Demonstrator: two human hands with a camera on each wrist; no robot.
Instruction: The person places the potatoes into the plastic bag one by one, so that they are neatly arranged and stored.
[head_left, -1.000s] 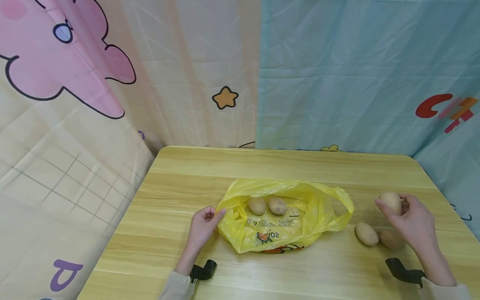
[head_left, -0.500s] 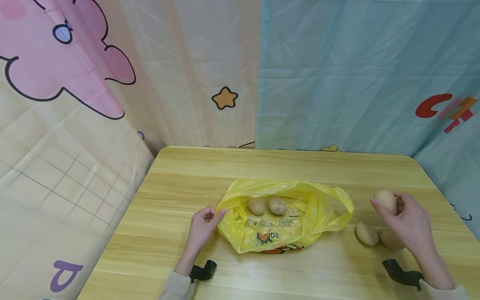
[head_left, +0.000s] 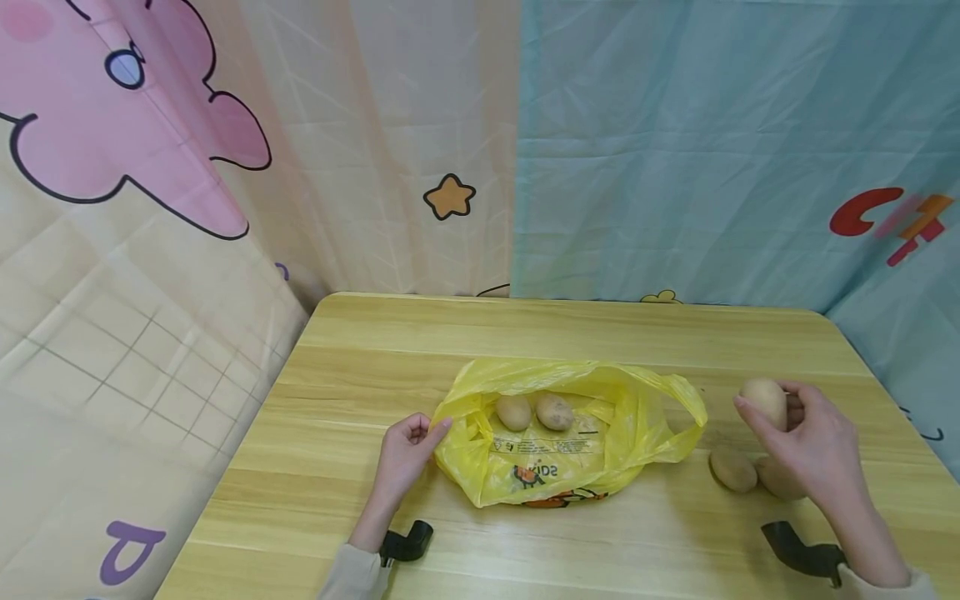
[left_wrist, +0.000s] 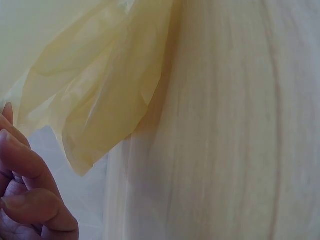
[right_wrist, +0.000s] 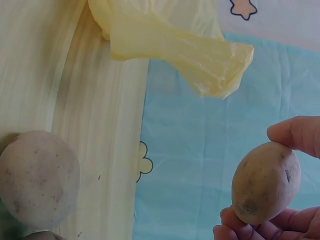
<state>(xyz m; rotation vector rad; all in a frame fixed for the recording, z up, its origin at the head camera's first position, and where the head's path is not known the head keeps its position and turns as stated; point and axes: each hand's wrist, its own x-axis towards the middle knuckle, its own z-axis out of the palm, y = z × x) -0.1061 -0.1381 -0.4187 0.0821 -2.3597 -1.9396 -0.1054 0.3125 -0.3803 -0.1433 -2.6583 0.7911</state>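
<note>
A yellow plastic bag (head_left: 628,442) lies on the table, its mouth spread wide, with two potatoes (head_left: 554,412) inside. My left hand (head_left: 405,454) pinches the bag's left edge between thumb and curled fingers; in the left wrist view the fingers (left_wrist: 35,210) are next to the thin yellow film. To the right of the bag, my right hand (head_left: 817,442) grips a potato (head_left: 763,402) between thumb and fingers, held up above the table. The right wrist view shows this potato (right_wrist: 266,182) with dark spots. Two more potatoes, one at the left (head_left: 732,469), lie below that hand, partly covered by it.
The light wooden table (head_left: 420,329) reaches back to printed curtains (head_left: 675,150) hanging behind and beside it. A loop handle (head_left: 688,404) of the bag sticks out on its right, toward the held potato. Black camera mounts (head_left: 408,542) sit on both wrists.
My right hand has moved slightly left with the potato, toward the bag. The left hand, the bag and the other potatoes have stayed in place.
</note>
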